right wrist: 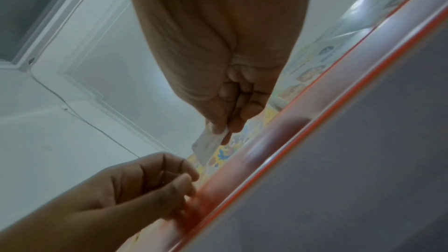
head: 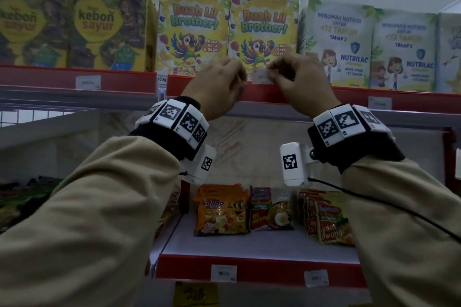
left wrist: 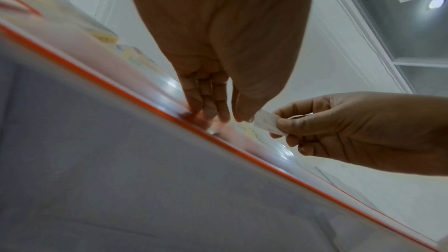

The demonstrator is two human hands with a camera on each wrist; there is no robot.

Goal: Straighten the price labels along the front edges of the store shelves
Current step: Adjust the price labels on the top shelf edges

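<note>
Price label off its rail, held at its right end.
My right hand (head: 300, 82) pinches the small white paper price label (head: 262, 77), its long axis parallel to the red plastic shelf-edge rail (head: 264, 94) just below. My left hand (head: 219, 83) is nearer the slot, fingertips (left wrist: 211, 110) on the rail; whether pressing or gripping, I cannot tell.

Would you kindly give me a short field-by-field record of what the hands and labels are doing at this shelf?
Place: upper shelf, at the red rail below a cereal box
Right hand: pinches the price label by one end, held above the rail, not seated in it
Left hand: fingertips on the rail; grip unclear
Lower shelf: noodle packets; another label on its front edge
</note>
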